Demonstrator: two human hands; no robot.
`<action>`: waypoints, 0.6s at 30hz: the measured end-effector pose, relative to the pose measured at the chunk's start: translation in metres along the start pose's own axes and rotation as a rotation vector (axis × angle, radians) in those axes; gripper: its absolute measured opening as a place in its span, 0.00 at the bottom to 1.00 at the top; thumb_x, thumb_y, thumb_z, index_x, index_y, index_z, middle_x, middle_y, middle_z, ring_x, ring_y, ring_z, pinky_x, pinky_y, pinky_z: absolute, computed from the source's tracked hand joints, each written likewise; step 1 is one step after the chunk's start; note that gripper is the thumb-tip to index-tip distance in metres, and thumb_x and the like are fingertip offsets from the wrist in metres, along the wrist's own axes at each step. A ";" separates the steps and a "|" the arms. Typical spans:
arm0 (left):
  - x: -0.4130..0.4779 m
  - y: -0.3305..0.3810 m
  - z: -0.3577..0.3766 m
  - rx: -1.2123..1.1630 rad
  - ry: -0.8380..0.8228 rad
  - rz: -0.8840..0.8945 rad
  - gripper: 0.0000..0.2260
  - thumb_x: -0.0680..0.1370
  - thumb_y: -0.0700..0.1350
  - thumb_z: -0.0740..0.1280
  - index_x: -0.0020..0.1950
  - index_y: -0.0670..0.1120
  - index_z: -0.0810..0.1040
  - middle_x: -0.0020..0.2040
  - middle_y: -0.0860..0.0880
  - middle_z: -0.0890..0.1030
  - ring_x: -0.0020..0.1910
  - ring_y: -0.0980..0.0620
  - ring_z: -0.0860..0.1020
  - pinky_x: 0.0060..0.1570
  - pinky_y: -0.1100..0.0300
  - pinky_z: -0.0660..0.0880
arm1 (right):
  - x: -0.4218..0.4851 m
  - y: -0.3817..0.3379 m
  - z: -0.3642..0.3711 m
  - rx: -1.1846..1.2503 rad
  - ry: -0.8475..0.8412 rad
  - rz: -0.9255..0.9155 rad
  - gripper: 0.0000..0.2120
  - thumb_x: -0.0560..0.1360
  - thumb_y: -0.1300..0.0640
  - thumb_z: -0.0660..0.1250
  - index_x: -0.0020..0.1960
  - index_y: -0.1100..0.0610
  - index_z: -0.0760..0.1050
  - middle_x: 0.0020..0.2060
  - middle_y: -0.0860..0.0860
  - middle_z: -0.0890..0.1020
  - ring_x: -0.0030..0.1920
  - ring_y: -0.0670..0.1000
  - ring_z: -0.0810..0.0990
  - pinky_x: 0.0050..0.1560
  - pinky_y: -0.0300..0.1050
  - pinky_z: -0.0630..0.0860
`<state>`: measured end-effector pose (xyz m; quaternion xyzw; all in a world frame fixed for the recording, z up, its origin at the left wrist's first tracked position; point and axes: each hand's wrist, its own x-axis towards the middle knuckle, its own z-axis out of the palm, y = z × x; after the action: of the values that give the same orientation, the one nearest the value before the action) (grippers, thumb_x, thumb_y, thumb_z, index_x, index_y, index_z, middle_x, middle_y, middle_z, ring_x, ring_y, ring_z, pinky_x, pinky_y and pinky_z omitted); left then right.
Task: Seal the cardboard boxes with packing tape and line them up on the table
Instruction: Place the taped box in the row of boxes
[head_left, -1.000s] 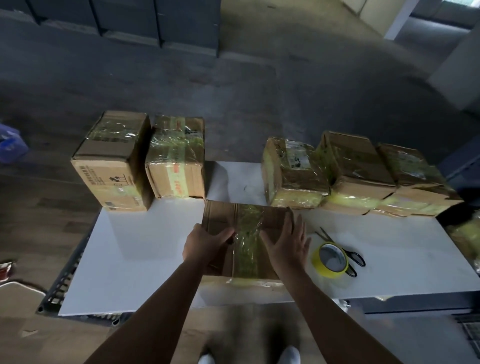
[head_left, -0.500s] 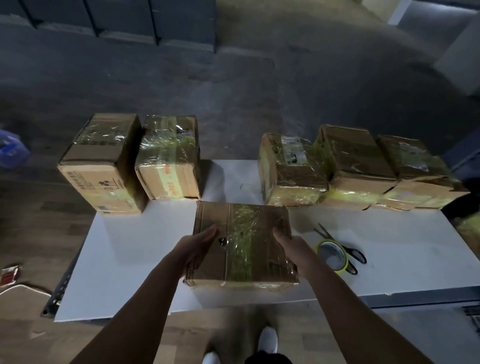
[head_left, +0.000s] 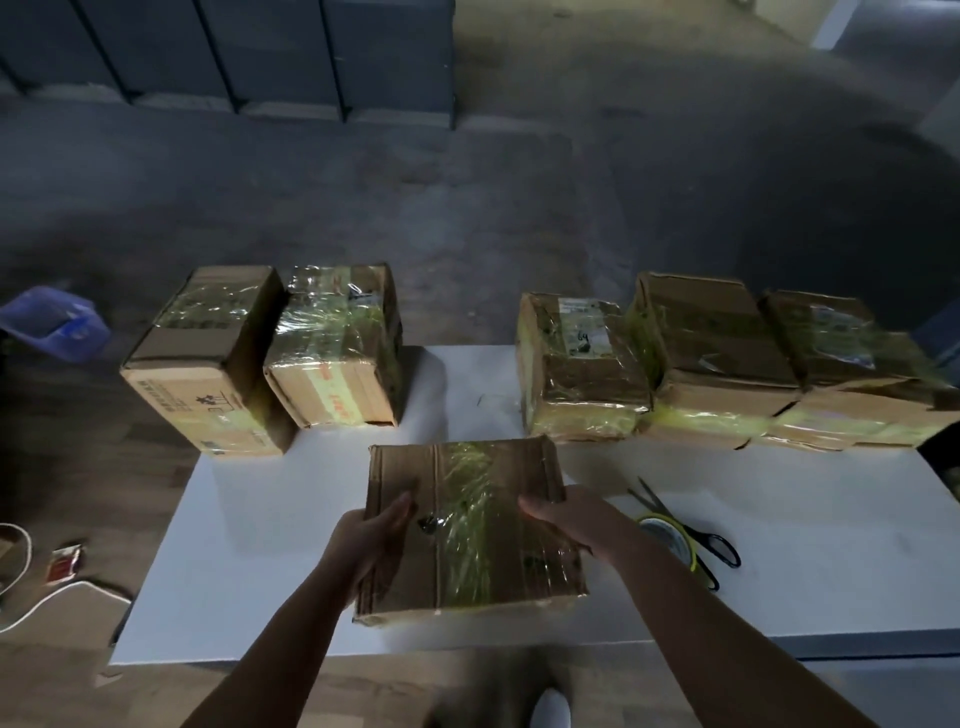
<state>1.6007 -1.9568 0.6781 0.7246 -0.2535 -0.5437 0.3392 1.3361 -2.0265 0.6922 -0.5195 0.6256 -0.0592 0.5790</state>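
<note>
A white table (head_left: 249, 561) stands on a dim concrete and wood floor, carrying the taped cardboard boxes in a row along its far edge. Three taped boxes (head_left: 717, 353) sit pressed together at the far right, wrapped in glossy yellowish tape. Two taped boxes (head_left: 332, 348) stand side by side at the far left. A gap of bare tabletop lies between the two groups.

In front of that gap, at the near centre of the table, a person holds a sixth cardboard box (head_left: 467, 525), a strip of clear yellowish tape running down the middle of its top. Whether it rests on the surface or is lifted clear cannot be told.

A blue bin (head_left: 57, 322) sits on the floor at the far left, well apart from the table.

The left hand (head_left: 374, 540) grips the box's left side, thumb on top. The right hand (head_left: 566, 519) grips its right side, thumb also lying on the taped top.

Scissors (head_left: 702, 539) lie on the table just right of the right forearm, touching a roll of yellow tape (head_left: 675, 535) that the arm partly hides. A red packet (head_left: 65, 561) lies on the floor at the near left.
</note>
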 end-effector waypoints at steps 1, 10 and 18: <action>-0.006 -0.001 0.004 0.004 0.052 0.015 0.19 0.74 0.55 0.71 0.46 0.38 0.82 0.38 0.41 0.84 0.39 0.42 0.82 0.37 0.55 0.77 | 0.002 -0.006 -0.004 -0.002 0.014 -0.024 0.20 0.72 0.42 0.71 0.52 0.59 0.81 0.44 0.57 0.84 0.41 0.51 0.81 0.41 0.42 0.75; -0.036 -0.006 0.014 0.024 0.350 -0.057 0.22 0.78 0.57 0.65 0.41 0.37 0.79 0.40 0.39 0.81 0.40 0.43 0.79 0.39 0.53 0.76 | 0.028 -0.060 -0.009 -0.369 0.134 -0.309 0.20 0.74 0.40 0.66 0.53 0.56 0.72 0.46 0.50 0.78 0.46 0.50 0.76 0.38 0.43 0.69; -0.050 0.001 0.013 -0.164 0.382 -0.178 0.13 0.78 0.40 0.67 0.55 0.30 0.75 0.50 0.32 0.80 0.41 0.42 0.81 0.28 0.58 0.78 | 0.047 -0.097 -0.017 -0.471 0.202 -0.570 0.21 0.77 0.51 0.66 0.66 0.58 0.71 0.57 0.56 0.80 0.55 0.55 0.79 0.49 0.42 0.73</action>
<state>1.5748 -1.9237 0.7074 0.8040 -0.0745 -0.4430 0.3895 1.3889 -2.1131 0.7321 -0.7830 0.5064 -0.1233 0.3395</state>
